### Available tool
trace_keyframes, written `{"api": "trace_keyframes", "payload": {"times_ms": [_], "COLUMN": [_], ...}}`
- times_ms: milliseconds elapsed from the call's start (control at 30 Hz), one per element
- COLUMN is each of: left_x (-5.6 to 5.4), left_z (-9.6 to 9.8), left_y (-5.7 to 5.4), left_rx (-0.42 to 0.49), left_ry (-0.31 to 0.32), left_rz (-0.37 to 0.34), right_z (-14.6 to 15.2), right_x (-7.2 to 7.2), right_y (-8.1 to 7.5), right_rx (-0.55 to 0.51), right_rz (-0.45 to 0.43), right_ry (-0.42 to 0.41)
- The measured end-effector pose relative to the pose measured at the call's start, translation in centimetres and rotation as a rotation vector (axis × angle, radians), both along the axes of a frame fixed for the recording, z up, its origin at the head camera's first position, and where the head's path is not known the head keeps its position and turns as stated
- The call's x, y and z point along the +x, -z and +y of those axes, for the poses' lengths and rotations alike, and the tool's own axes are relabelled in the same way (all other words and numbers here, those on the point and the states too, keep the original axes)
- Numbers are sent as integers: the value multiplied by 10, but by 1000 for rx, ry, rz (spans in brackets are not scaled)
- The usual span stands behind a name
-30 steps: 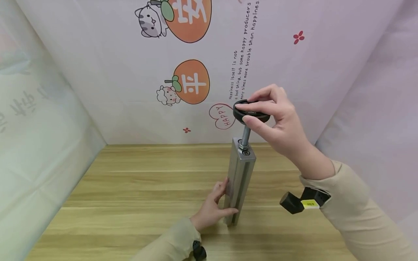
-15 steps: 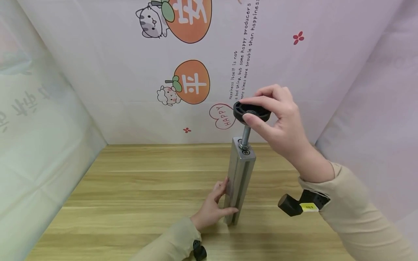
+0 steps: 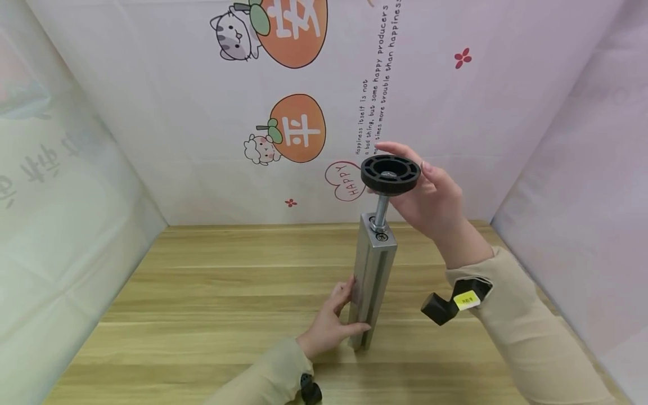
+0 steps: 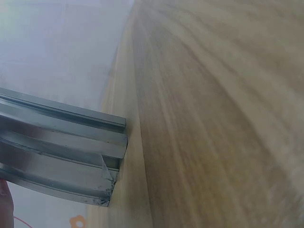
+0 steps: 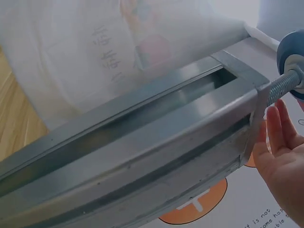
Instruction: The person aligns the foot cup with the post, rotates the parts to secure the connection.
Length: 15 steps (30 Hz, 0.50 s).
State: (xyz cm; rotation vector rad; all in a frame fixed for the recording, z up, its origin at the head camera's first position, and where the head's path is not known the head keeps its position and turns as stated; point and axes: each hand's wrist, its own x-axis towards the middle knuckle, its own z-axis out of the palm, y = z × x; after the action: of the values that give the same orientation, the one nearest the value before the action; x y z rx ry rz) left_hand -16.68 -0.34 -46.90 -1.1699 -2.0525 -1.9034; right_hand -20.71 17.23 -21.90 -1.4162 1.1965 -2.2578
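An aluminium profile (image 3: 372, 281) stands upright on the wooden table, with a capped top end. Out of that cap rises a threaded rod (image 3: 382, 210), which carries a round black levelling foot (image 3: 390, 184) with its ribbed underside facing up. My left hand (image 3: 324, 329) grips the lower part of the profile between thumb and fingers. Beside and behind the levelling foot is my right hand (image 3: 436, 205), fingers loosely spread and the thumb near its right edge. In the right wrist view, the right fingers (image 5: 278, 128) lie close to the rod (image 5: 283, 88); contact is unclear.
Wooden table (image 3: 228, 304) lies under the profile. A white printed cloth (image 3: 177, 112) hangs at the back, and pale cloth walls (image 3: 45, 225) stand on both sides. In the left wrist view, the profile's lower end (image 4: 109, 164) meets the tabletop.
My right hand has let go of the levelling foot's rim and moved down and behind it, turning its palm toward the rod. The left hand and the profile stay in place.
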Motion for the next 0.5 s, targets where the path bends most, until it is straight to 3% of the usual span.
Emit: {"api": "trace_keyframes", "payload": {"times_ms": [200,500], "left_x": [1,1], "left_z": [1,0], "left_y": [-1,-2], "left_rx": [14,13], "left_ry": [18,17], "left_rz": [-20,-24], "right_z": [-2,-12], "right_x": [-7,-6], "right_y": [1,-3], "right_rx": [-51,-106], "right_rz": [-90,-98], "right_ry": [-263,-415]}}
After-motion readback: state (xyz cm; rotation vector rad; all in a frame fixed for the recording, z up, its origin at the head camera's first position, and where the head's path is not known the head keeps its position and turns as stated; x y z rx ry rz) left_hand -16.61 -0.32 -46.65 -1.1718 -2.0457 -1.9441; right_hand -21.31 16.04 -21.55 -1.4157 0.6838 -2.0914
